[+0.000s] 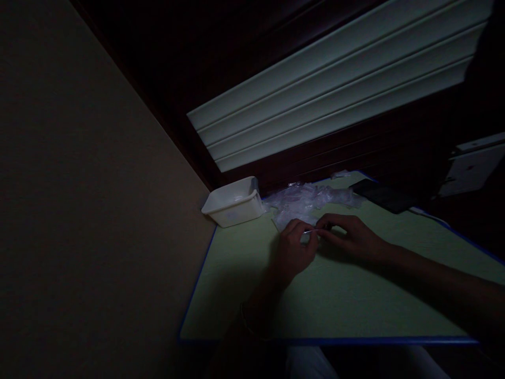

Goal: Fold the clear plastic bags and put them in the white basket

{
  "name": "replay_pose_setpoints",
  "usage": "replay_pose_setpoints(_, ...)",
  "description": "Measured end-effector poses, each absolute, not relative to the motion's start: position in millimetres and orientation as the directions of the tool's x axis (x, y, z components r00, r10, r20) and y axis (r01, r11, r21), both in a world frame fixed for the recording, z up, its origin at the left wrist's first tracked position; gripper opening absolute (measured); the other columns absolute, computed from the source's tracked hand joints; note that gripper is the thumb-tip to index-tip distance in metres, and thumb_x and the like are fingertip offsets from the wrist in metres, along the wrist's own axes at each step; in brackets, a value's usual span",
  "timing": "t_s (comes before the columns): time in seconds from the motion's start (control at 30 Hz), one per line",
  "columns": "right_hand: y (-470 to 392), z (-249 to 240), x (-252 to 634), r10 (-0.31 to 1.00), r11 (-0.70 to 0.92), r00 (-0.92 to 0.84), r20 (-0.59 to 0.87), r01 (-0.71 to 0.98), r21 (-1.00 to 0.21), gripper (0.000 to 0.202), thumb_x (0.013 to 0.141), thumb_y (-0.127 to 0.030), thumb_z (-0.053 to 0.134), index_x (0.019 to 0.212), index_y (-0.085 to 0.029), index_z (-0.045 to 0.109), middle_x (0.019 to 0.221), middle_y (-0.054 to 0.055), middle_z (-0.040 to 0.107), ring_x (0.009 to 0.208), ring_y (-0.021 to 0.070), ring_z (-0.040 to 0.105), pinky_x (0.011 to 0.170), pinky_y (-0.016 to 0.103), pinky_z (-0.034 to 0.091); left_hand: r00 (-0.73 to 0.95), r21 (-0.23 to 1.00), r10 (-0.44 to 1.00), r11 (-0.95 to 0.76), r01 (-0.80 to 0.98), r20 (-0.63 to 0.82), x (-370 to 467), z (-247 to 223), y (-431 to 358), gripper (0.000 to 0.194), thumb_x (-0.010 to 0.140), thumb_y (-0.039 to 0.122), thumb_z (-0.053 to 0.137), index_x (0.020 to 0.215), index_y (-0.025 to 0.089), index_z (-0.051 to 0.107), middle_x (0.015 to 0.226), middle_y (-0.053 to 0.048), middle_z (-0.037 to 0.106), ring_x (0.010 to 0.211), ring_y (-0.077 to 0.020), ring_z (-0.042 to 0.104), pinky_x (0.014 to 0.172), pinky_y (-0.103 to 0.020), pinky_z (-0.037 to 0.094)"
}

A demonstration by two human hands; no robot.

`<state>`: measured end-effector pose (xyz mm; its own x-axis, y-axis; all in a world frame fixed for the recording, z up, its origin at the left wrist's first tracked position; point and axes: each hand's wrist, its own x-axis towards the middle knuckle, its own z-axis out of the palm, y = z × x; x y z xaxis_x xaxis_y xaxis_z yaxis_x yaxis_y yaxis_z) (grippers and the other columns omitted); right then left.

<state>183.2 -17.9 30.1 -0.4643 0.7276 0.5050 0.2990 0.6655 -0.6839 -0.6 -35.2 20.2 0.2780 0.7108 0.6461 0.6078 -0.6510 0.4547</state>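
Note:
Above the middle of a pale green table, my left hand and my right hand meet at the fingertips. Between them runs a thin, shiny strip, pinched at one end by each hand. It is too dark and small to tell what the strip is. Just beyond my hands lies a heap of clear, crinkled plastic packets. My left hand is close to the near edge of this heap and partly hides it.
A white plastic bin stands at the table's back left, beside the wall. Toward the back right lies a flat black device, with a white cable near it. Blue edging borders the table. A louvred panel rises behind.

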Motion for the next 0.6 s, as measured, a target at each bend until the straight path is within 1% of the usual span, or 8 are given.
replay_pose_setpoints(0.17,-17.3,31.1,183.4,0.72,0.678,-0.466,0.514,0.318,-0.662,0.018,0.089,-0.031,0.055,0.086,-0.018,0.067,0.08,0.004,0.069,0.073,0.0181,0.063,0.071,0.03,0.049,0.296,0.446,0.716,-0.648,0.617,0.632,-1.1,20.2,-35.6,0.007,0.088,0.018,0.054,0.087,0.019,0.061,0.087,-0.004,0.063,0.085,-0.0162,0.061,0.078,-0.029,0.051)
replay_pose_setpoints(0.4,-16.1,31.8,186.0,0.741,0.644,-0.479,0.471,0.31,-0.699,0.02,0.089,-0.032,0.054,0.084,-0.019,0.067,0.077,0.004,0.07,0.071,0.0182,0.063,0.066,0.029,0.049,0.31,0.472,0.738,-0.639,0.608,0.6,-1.3,23.0,-37.5,0.008,0.088,0.019,0.055,0.087,0.018,0.062,0.087,-0.005,0.064,0.087,-0.0169,0.062,0.08,-0.029,0.051)
replay_pose_setpoints(0.6,-14.4,30.0,186.6,0.757,0.628,-0.458,0.466,0.313,-0.712,0.022,0.089,-0.035,0.054,0.083,-0.018,0.067,0.077,0.004,0.069,0.071,0.0176,0.062,0.065,0.027,0.048,0.283,0.555,0.794,-0.586,0.59,0.537,-1.4,22.5,-35.5,0.008,0.086,0.022,0.059,0.091,0.018,0.065,0.091,-0.004,0.066,0.087,-0.0163,0.063,0.08,-0.029,0.051)
